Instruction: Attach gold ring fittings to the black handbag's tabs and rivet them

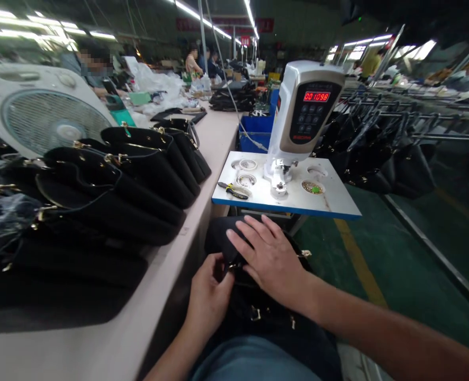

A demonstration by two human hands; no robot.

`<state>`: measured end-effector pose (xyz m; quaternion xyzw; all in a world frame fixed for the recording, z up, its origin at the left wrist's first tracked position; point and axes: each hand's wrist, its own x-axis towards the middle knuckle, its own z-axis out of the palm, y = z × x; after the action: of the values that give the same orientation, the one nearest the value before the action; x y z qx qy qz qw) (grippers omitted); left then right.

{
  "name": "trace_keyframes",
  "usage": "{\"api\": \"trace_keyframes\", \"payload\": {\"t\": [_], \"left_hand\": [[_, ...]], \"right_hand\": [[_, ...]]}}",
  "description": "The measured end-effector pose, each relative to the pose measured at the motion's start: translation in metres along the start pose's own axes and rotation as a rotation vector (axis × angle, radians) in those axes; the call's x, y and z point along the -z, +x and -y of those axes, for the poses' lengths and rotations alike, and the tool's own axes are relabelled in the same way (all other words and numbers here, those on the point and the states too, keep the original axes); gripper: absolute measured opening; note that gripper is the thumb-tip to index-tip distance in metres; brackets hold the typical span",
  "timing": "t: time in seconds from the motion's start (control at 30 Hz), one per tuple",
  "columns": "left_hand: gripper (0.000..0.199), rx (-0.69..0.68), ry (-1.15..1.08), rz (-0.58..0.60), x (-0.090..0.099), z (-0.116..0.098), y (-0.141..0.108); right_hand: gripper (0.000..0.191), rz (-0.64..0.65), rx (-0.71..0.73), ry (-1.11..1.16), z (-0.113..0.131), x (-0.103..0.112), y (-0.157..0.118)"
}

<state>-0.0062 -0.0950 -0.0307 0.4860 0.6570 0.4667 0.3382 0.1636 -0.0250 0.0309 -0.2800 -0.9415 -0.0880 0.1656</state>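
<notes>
A black handbag point(222, 233) with gold-coloured metal fittings rests on my lap, below the front edge of the machine's table. My right hand point(272, 259) lies on top of it, fingers stretched out over the dark material. On the bag's left side, the thumb and fingers of my left hand point(210, 291) curl together on its edge, close to a small gold fitting. Another gold buckle point(255, 313) shows lower down on the bag. Part of the bag is hidden beneath my hands and forearm.
Ahead stands a riveting-type machine point(309, 106) with a red display. Its white table point(337, 201) carries a yellow-black screwdriver point(233, 191) and cups of small metal parts point(313, 187). Several black bags point(139, 196) and a fan point(55, 111) occupy the left workbench point(167, 270). Hanging bags point(389, 164) are at right.
</notes>
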Motion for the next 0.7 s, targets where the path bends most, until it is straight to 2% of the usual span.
{"api": "trace_keyframes", "payload": {"t": [0.13,0.23,0.33,0.5,0.6,0.7], "left_hand": [[0.013,-0.081,0.071,0.068,0.006,-0.014,0.009],[0.011,-0.141,0.168,0.061,0.009,-0.020,0.017],[0.009,-0.198,0.266,0.022,0.014,-0.022,0.021],[0.011,-0.196,0.334,-0.012,0.024,-0.023,0.014],[0.023,-0.163,0.380,-0.067,0.020,-0.021,0.009],[0.049,-0.237,0.317,-0.210,0.004,-0.016,0.014]], "right_hand": [[0.025,0.106,0.065,-0.104,-0.028,0.001,0.039],[0.025,0.115,0.200,-0.107,-0.042,0.001,0.050],[0.046,0.040,0.211,-0.078,-0.037,-0.010,0.053],[0.023,0.107,0.144,-0.060,-0.023,-0.029,0.061],[0.022,0.164,0.148,-0.061,-0.025,-0.018,0.072],[0.022,0.242,0.062,-0.036,-0.027,0.005,0.085]]}}
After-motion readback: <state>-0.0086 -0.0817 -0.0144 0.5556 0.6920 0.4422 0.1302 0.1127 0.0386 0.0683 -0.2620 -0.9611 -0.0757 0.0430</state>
